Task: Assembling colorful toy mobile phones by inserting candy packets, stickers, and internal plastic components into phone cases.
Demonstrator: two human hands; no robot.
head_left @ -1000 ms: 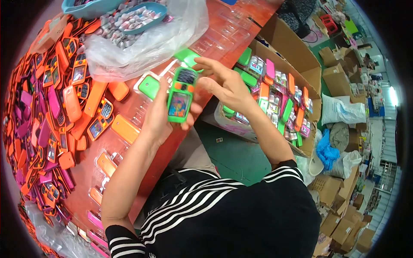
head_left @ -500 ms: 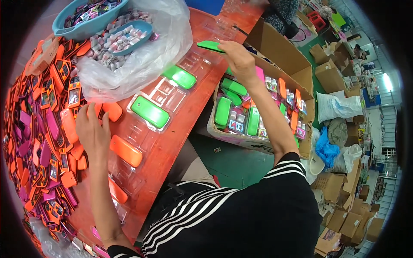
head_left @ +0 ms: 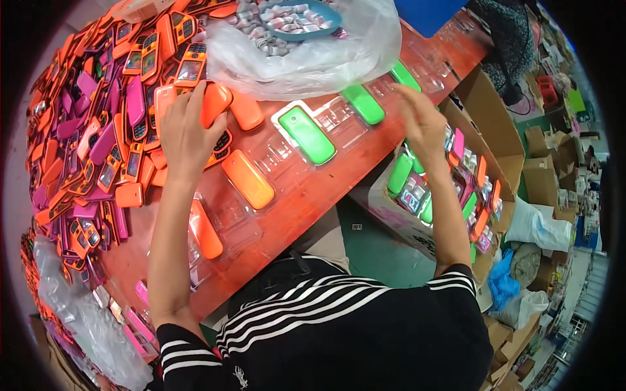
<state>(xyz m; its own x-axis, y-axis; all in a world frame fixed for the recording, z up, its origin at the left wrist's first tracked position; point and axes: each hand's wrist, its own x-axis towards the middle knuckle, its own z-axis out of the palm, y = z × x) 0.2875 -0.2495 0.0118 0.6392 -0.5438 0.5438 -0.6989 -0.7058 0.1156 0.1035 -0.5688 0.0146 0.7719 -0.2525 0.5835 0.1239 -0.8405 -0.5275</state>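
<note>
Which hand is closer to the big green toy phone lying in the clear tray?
Left. The left hand is beside the green toy phone; the right hand is farther off, past another tray.

A reddish-brown worktable [head_left: 306, 195] is running across the view, green floor [head_left: 385, 251] showing beneath it. Cardboard boxes [head_left: 544, 166] are crowding the right side, with daylight glaring in at the far right edge.

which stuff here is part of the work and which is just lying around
In use:
left hand on an orange toy phone
right hand over clear trays
green shells
phone pile

Lying about:
plastic bag
blue basket
boxes
</note>
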